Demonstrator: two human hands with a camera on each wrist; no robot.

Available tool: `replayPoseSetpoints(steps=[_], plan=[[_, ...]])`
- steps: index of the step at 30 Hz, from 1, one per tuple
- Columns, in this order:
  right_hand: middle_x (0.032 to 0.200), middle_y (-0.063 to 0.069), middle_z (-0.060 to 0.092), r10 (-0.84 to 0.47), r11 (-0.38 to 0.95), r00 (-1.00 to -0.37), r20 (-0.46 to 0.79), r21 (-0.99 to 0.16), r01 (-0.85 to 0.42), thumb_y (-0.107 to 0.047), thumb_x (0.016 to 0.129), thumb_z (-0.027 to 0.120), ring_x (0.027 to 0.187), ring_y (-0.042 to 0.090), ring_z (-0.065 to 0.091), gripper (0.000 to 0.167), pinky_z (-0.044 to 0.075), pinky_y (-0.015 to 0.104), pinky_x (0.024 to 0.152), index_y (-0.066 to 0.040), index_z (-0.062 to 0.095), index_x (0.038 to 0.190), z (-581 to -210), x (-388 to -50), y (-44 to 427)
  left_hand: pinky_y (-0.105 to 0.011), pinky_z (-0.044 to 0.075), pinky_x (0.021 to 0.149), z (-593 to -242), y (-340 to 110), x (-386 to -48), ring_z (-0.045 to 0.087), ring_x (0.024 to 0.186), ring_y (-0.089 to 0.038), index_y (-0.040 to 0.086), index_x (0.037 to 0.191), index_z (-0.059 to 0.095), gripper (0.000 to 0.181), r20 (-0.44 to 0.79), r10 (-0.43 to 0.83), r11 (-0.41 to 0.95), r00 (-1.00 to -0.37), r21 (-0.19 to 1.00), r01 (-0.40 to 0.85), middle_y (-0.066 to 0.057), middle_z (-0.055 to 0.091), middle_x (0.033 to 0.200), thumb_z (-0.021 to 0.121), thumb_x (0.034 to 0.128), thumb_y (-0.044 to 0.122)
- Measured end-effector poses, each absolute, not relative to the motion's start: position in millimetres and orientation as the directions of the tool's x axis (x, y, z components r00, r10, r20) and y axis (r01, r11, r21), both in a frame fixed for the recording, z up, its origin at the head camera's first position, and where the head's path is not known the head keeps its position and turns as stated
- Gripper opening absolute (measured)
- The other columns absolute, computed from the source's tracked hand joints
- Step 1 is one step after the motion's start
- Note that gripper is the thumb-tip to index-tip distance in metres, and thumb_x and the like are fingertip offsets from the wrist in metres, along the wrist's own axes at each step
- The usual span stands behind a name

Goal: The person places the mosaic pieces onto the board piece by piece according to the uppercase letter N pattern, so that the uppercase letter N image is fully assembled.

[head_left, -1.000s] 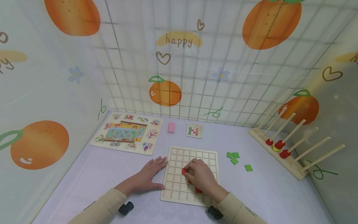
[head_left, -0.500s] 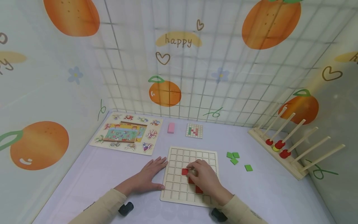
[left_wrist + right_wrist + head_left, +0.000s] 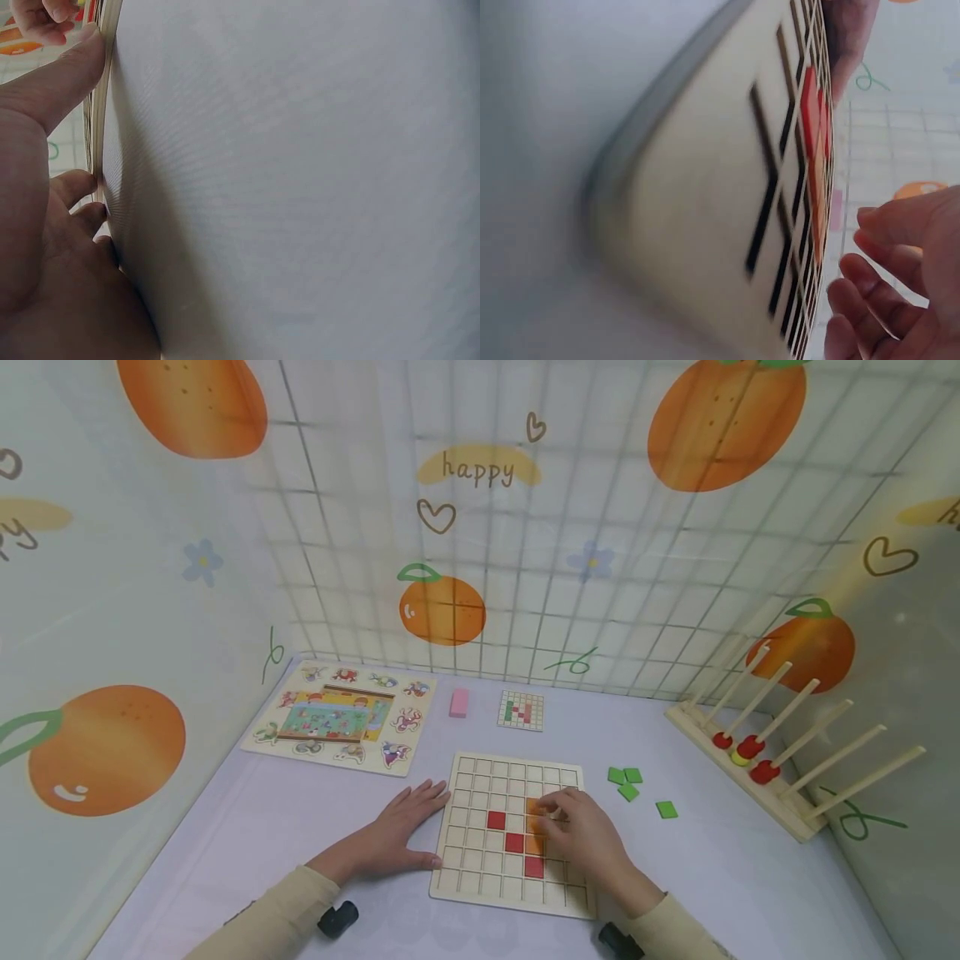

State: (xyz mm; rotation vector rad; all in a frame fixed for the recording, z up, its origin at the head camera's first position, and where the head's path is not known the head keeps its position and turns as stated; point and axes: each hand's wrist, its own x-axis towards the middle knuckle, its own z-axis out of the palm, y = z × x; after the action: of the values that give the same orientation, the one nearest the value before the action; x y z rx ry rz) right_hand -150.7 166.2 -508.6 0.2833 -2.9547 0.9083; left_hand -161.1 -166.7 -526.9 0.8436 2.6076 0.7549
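The word "happy" (image 3: pixel 480 468) can be read in brown letters over a yellow smear at the upper centre of the frame, on a white cloth backdrop (image 3: pixel 360 410) printed with oranges, hearts and blue flowers. The same lettering is cut off at the left and right edges.

At the lower centre, a pale wooden board (image 3: pixel 480 906) with a raised square grid is seen lying flat on the lilac-covered table (image 3: pixel 225 843). Three flat red square tiles (image 3: pixel 513 842) are set in its cells, stepped diagonally down to the right. Above the lowest one, flat orange square tiles (image 3: pixel 534 846) are lined up in a column, partly covered by the right hand (image 3: pixel 581 831). That hand is held over the board with its fingers loosely bent, and nothing can be seen gripped in it. The board's left edge is touched by the left hand (image 3: pixel 397 835), which is laid spread and relaxed.

Four green square tiles (image 3: pixel 633 775) are scattered right of the board, three of them grouped. Above the board, a small white card (image 3: pixel 521 722) is printed with a grid of green, red and pink cells; beside it, a pink rectangular block (image 3: pixel 459 702) is placed.
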Motion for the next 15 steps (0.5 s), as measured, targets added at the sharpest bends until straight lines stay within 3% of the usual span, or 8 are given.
replayPoseSetpoints(steps=[9, 15], plan=[[0.101, -0.005, 0.064, -0.072, 0.853, -0.995, 0.067, -0.512, -0.096, -0.023, 0.093, 0.074, 0.087, 0.012, 0.061, 0.018, 0.055, 0.033, 0.073, -0.017, 0.075, 0.110, -511, -154, 201, -0.049, 0.003, 0.128, -528, -166, -162, 0.005, 0.157, -0.024, 0.015, 0.162, 0.028, 0.099, -0.126, 0.604, 0.699, -0.787, 0.558, 0.447, -0.001, 0.017, 0.170, 0.071, 0.0858, 0.062], [0.112, 0.004, 0.066, 0.019, 0.863, -0.998, 0.058, -0.504, -0.013, -0.022, 0.095, 0.071, 0.095, 0.021, 0.064, 0.022, 0.059, 0.042, 0.078, -0.013, 0.073, 0.115, -517, -159, 230, -0.048, 0.003, 0.128, -528, -166, -161, 0.005, 0.157, -0.023, 0.016, 0.162, 0.028, 0.099, -0.133, 0.599, 0.706, -0.790, 0.552, 0.443, 0.000, 0.016, 0.170, 0.072, 0.0856, 0.061]])
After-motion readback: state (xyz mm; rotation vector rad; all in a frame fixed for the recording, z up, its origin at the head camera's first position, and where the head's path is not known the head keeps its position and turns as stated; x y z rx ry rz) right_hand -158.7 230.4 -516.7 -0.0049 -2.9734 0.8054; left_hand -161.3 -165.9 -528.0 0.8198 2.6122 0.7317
